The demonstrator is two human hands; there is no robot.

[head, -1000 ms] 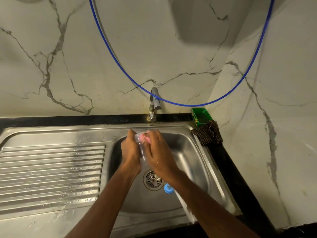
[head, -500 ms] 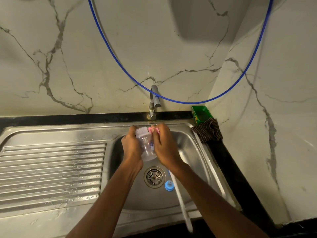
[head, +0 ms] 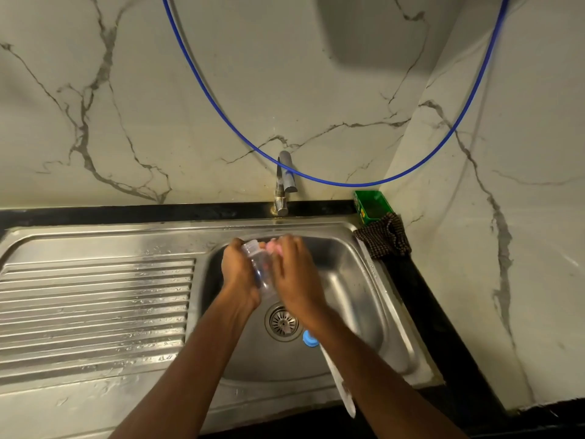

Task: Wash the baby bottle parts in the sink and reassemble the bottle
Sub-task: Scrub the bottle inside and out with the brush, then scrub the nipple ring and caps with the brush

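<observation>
Over the steel sink basin (head: 354, 299) I hold a clear baby bottle (head: 260, 270), neck pointing up and left. My left hand (head: 239, 274) grips its left side. My right hand (head: 294, 274) holds a pink sponge (head: 273, 247) against the bottle's right side near the neck. A blue bottle part (head: 310, 339) lies on the basin floor next to the drain (head: 282, 323), partly hidden by my right forearm. A long white handle (head: 340, 384) slants from under that forearm over the sink's front rim.
The tap (head: 284, 185) stands behind the basin; no water stream shows. A ribbed drainboard (head: 95, 312) lies to the left. A green box (head: 372, 205) and a checked cloth (head: 384, 239) sit at the back right corner. A blue hose (head: 221, 112) loops across the marble wall.
The bottle has tilted so its neck leans more to the left, and my right hand with the pink sponge has shifted slightly along its side. The blue part stays by the drain.
</observation>
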